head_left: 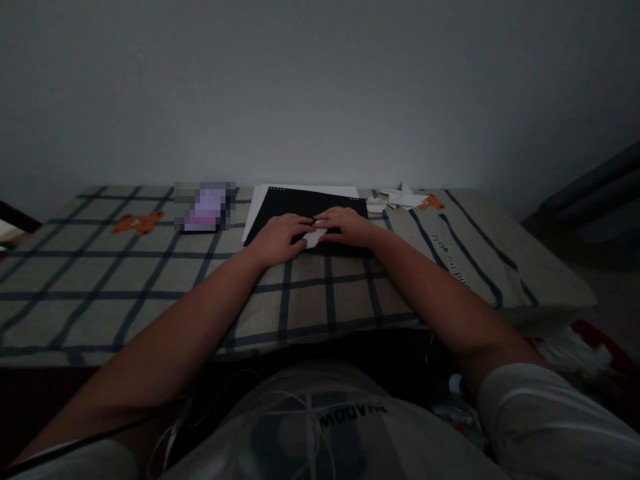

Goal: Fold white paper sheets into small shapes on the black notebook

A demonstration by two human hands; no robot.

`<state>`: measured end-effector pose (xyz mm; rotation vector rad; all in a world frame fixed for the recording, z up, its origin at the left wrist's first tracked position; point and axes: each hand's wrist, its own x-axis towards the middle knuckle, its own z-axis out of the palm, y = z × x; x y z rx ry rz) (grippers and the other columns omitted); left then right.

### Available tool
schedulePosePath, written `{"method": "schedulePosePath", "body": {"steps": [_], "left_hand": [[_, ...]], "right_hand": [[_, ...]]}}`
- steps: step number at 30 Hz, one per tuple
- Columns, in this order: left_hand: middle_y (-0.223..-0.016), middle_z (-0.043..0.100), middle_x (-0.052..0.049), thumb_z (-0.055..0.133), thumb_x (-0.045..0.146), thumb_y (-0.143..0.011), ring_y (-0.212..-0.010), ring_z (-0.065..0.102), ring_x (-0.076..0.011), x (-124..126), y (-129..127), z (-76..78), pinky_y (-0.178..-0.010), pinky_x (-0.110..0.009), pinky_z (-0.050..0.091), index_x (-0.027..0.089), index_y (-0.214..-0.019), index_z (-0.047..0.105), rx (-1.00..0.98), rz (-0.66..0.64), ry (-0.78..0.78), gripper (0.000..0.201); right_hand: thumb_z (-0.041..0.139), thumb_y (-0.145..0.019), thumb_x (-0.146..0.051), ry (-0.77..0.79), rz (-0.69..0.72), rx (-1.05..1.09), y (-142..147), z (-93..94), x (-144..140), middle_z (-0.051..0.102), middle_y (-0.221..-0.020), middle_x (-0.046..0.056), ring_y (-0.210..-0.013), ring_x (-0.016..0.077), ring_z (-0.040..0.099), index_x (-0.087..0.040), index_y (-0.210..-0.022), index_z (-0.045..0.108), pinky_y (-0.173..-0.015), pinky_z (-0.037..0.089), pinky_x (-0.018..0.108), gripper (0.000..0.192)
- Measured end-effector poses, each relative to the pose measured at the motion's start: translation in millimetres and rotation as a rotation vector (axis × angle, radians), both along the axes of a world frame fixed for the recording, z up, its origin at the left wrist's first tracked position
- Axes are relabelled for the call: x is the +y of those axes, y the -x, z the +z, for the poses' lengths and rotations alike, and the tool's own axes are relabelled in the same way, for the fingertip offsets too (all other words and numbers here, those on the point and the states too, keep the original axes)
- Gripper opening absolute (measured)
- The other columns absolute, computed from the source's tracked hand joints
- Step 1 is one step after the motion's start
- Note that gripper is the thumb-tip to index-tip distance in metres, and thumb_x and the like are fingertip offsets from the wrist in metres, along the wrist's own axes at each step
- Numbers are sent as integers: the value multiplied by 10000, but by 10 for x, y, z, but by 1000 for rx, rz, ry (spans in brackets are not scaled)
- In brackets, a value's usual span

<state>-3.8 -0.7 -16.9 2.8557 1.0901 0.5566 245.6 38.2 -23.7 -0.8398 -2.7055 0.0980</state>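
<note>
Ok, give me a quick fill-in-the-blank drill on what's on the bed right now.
1. Both hands, left hand and right hand, press on a small piece of ____ paper.
2. That paper lies on a ____ board.
3. The folded paper scraps lie to the ____ of the board.
4. The checked bedcover carries an orange ____ print.

Missing words: white; black; right; bear

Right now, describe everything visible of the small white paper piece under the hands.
The small white paper piece looks thin and folded, with a pointed edge. It lies flat on the black rectangular board. The left hand and right hand press on it from both sides, hiding most of it.
</note>
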Motion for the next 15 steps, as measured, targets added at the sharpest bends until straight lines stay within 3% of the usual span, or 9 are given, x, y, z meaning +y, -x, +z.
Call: {"method": "schedulePosePath", "body": {"steps": [5,15], "left_hand": [[-1253,730,-82,599,494,-920,-1147,649,-307,-60,-27,40,-949,-464,498,234,-1215,756,3,39,-48,423],[-1211,757,-58,525,399,-972,-1112,657,-274,13,-1,-17,-977,-431,495,229,-1265,721,-11,55,-29,392]], "right_hand": [[648,-966,-385,-25,-69,-4,26,54,-58,714,-1251,129,-1145,284,596,-224,-1276,736,-955,399,410,360],[528,-1034,-394,-69,-76,-74,53,193,-139,773,-1096,109,-966,226,654,-202,-1128,805,-805,395,326,350]]}}
